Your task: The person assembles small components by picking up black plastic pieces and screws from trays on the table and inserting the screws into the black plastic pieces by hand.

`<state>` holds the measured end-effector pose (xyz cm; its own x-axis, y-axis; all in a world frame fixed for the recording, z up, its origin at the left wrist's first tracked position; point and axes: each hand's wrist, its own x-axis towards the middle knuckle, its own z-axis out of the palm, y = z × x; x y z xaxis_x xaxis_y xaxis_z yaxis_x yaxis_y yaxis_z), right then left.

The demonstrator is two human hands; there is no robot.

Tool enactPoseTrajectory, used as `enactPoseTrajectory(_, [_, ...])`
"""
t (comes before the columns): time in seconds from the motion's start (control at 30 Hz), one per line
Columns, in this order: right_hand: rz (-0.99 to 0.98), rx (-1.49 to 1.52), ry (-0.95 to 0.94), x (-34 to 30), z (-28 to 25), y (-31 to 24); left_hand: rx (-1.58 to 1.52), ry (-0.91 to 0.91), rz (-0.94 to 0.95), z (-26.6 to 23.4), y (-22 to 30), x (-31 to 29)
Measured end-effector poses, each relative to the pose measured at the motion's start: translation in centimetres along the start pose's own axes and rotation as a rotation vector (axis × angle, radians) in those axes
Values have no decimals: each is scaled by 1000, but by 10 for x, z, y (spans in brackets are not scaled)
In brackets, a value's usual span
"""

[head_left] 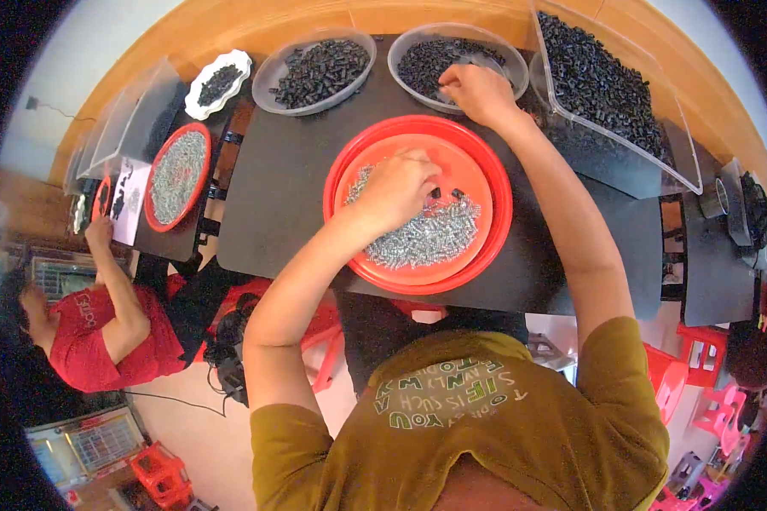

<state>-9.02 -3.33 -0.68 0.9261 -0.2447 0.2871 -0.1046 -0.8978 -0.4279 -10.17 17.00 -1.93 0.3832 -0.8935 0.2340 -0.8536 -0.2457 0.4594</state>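
Left hand [403, 186] curls fingers over tiny silver metal bits [424, 245]; right hand [479, 92] presses fingertips together over round clear plastic bowl [414, 91].

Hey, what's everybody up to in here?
A person at a dark table is working with small parts, using both hands. The left hand is over an orange-red tray of small silvery pieces; the right hand is at a clear bowl of little black pieces. Whether either hand grips a piece is hard to tell. A co-worker in red sits to the left.
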Motion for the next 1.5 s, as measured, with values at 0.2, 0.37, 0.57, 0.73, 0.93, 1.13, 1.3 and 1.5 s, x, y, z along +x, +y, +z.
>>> enactPoseTrajectory(0.2, [14,-218,-230,19,4,8,1,-92,9,-7,9,-5])
enactPoseTrajectory(0.37, [41,-196,-281,26,9,12,-14,-144,30,-1,9,-3])
enactPoseTrajectory(0.57, [57,-334,-288,24,4,2,-71,-43,53,6,11,-6])
enactPoseTrajectory(0.73, [-38,-470,-264,25,3,4,-4,-76,26,5,19,-1])
enactPoseTrajectory(0.93, [94,-253,-156,23,-6,0,-605,-60,-269,14,3,-7])
enactPoseTrajectory(1.13, [-201,575,-172,-18,-14,-15,-965,349,-383,-17,5,-33])
enactPoseTrajectory(1.3, [-475,74,-397,-70,-27,-38,-1197,519,-437,-20,8,-55])
enactPoseTrajectory(1.5, [-558,42,-355,-81,-16,-47,-1360,574,-421,-18,14,-66])
